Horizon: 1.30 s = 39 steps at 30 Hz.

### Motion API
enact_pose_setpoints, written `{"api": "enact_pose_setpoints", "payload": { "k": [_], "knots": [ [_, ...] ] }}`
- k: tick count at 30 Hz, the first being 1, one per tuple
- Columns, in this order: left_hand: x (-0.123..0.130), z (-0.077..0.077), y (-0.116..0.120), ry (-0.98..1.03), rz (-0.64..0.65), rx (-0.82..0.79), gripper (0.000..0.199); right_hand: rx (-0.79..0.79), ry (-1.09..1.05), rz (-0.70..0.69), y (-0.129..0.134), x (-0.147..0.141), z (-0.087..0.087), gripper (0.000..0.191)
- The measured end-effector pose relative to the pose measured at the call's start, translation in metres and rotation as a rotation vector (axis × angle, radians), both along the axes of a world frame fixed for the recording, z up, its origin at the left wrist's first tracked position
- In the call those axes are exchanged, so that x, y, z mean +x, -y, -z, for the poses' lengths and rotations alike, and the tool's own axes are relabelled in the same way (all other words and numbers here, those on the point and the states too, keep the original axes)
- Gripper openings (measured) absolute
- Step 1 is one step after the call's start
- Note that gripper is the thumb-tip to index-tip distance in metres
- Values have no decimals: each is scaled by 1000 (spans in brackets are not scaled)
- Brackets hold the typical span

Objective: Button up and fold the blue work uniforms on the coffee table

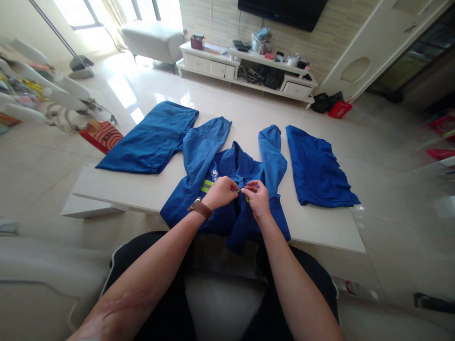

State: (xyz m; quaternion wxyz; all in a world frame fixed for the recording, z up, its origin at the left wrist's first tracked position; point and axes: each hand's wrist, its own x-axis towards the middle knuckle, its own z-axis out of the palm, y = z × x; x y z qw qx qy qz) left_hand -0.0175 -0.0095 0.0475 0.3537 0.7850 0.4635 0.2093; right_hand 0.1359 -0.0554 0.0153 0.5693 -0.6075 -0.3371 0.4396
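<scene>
A blue work jacket point(220, 208) with a yellow-green reflective stripe and a white chest logo lies on the white table point(322, 227). Its sleeves point away from me, and its lower edge hangs over the near side. My left hand point(222, 192), with a brown-strapped watch on the wrist, pinches the jacket's front opening near the middle. Close beside it, my right hand point(257, 198) pinches the opening's other side, fingertips almost touching those of the left. Any small fastener between the fingertips is too small to make out.
Folded blue garments lie on the table at left point(152, 137) and right point(316, 166). Beyond stand a white TV cabinet point(220, 68) and a grey bench point(152, 40). A red bag point(103, 135) is past the table's left end. My knees are below the near edge.
</scene>
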Motion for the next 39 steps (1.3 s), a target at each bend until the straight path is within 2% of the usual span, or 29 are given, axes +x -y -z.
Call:
{"api": "enact_pose_setpoints", "payload": {
  "k": [3,8,15,24,39],
  "knots": [
    [-1,0,-1,18,-25,-27,22,50,146,-57,1,2,-4,34],
    [-1,-2,0,22,-37,-55,24,41,369,-190,6,5,-9,35],
    [-1,-5,2,15,-40,-49,23,110,550,-205,11,1,-10,30],
    [-2,-5,3,7,-12,-56,19,117,584,-206,13,-1,-14,27],
    [-3,-4,2,-8,-8,-26,18,118,531,-163,11,-3,-7,18]
  ]
}}
